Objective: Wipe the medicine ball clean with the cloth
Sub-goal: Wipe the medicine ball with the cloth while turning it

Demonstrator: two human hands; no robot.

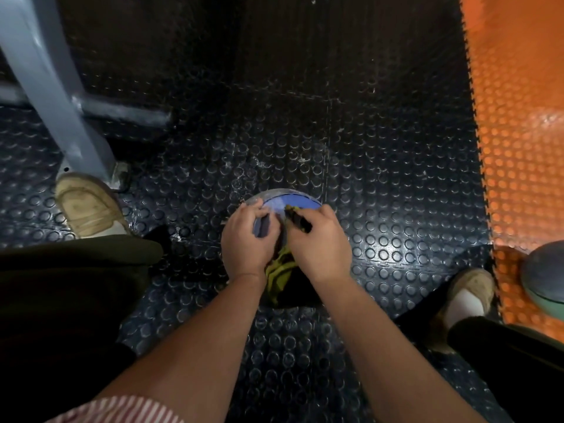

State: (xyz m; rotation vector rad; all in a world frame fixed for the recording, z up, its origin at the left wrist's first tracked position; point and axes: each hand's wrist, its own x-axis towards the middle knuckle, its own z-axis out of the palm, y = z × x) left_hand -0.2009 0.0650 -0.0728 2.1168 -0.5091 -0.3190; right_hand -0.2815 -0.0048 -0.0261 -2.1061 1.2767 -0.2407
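A blue and grey medicine ball [290,200] sits on the dark studded floor mat between my feet, mostly hidden under my hands. My left hand [246,239] presses on the ball's left side, fingers curled over its top. My right hand [319,239] grips a yellow-green cloth [278,271] against the ball's top right. The cloth bunches out between my wrists and hangs down the near side of the ball.
A grey metal machine frame [58,96] stands at the left by my left shoe [88,206]. Orange studded flooring [518,132] runs along the right. A second grey-green ball [546,279] lies at the right edge beside my right shoe [470,291].
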